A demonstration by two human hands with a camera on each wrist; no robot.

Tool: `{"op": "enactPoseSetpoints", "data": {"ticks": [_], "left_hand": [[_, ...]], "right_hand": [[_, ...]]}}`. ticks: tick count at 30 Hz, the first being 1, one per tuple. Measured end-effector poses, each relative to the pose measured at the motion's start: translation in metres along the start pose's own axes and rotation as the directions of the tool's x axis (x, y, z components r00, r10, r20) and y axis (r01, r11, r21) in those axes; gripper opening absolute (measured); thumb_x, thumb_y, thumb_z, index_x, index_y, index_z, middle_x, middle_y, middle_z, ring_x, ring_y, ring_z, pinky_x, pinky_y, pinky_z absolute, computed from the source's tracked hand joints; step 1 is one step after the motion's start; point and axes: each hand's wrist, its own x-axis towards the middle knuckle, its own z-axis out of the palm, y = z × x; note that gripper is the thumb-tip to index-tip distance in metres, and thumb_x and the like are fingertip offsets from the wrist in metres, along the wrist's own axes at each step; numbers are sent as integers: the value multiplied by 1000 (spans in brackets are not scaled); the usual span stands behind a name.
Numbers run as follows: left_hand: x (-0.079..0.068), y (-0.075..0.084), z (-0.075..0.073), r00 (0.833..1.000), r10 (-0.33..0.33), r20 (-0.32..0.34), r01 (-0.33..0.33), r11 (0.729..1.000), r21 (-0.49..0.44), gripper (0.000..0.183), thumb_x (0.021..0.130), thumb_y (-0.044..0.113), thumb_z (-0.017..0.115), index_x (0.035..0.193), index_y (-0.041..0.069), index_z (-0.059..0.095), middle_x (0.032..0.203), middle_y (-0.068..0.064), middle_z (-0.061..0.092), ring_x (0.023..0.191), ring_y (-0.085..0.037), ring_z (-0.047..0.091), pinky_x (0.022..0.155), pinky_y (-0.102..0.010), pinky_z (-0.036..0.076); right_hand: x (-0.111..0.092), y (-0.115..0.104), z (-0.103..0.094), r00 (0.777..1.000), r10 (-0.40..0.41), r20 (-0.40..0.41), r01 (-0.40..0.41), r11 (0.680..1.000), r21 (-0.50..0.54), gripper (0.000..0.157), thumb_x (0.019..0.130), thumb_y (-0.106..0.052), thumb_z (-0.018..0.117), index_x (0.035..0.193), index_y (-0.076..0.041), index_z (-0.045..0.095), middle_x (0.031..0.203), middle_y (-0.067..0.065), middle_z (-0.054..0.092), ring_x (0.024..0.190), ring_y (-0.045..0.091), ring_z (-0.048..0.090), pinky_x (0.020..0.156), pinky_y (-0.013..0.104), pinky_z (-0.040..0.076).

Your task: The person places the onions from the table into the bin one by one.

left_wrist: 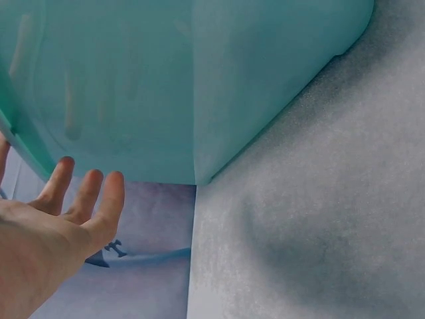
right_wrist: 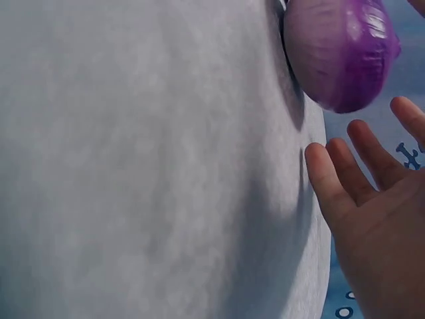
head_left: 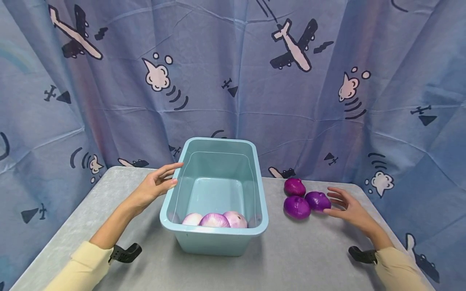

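Observation:
A light blue plastic bin (head_left: 214, 241) stands on the table with several pale purple-and-white onions (head_left: 214, 220) at its near end. My left hand (head_left: 154, 186) is at the bin's left rim, its fingertips at the edge; the left wrist view shows the fingers (left_wrist: 113, 199) extended beside the bin's outer wall. Right of the bin, three purple onions lie in a cluster: a reddish one (head_left: 295, 187) at the back, a round one (head_left: 297, 207) in front and another (head_left: 318, 201) on the right. Beside that last onion, my right hand (head_left: 347, 207) has its fingers spread and holds nothing.
The grey table (head_left: 298, 254) reaches back to a blue curtain (head_left: 233, 81) printed with planes and clouds, which also hangs at both sides. The bin's tall walls rise between the left hand and the purple onions. Black bands (head_left: 125, 253) sit on both wrists.

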Motion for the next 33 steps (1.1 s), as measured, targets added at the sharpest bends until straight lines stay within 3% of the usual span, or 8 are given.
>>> {"op": "enactPoseSetpoints", "data": {"ticks": [3,7,10,14,17,23,33], "left_hand": [[0,0,0,1000,-5,-1,5,1000,3,55,102,18,63,154,13,45,152,-18,43,125,-34,54,92,-44,51],[-1,1,0,1000,-8,1,8,1000,12,55,102,19,62,154,13,45,152,-18,43,126,-35,53,94,-46,50],[-1,0,0,1000,-8,1,8,1000,13,55,102,19,62,154,13,45,152,-18,43,127,-35,53,95,-48,49],[-2,0,0,1000,-11,-2,11,1000,12,55,102,19,62,154,13,45,152,-18,43,128,-36,52,96,-54,46],[-2,-1,0,1000,-16,-4,16,1000,9,55,102,19,63,154,14,45,153,-18,42,128,-36,51,97,-55,45],[-3,0,0,1000,-21,-16,22,1000,15,56,102,20,63,154,14,45,153,-17,42,128,-36,51,95,-48,48],[0,0,-1,1000,-19,-11,19,1000,20,55,102,21,63,154,15,45,153,-16,43,128,-34,52,95,-46,48]], "right_hand": [[4,1,4,1000,24,0,-24,1000,-3,84,94,-21,76,157,1,25,151,34,34,133,55,37,100,65,39],[10,2,6,999,40,0,-40,999,-6,82,94,-23,76,156,2,27,151,33,35,133,54,39,101,67,37],[13,3,7,1000,25,-1,-25,1000,-19,78,94,-22,76,154,2,32,149,32,39,130,51,44,98,46,48],[15,5,9,1000,-5,-9,5,999,-52,71,93,-21,77,150,4,41,144,29,47,123,46,52,85,21,47],[16,5,11,1000,-7,-13,6,997,-80,68,93,-22,78,147,4,46,141,27,50,119,44,55,85,25,49],[18,2,15,1000,26,-16,-27,994,-107,70,93,-29,77,148,2,46,141,27,50,119,44,55,91,47,51],[19,1,13,1000,22,-17,-23,994,-111,71,93,-27,78,147,4,45,140,28,50,117,44,56,87,41,53]]}}
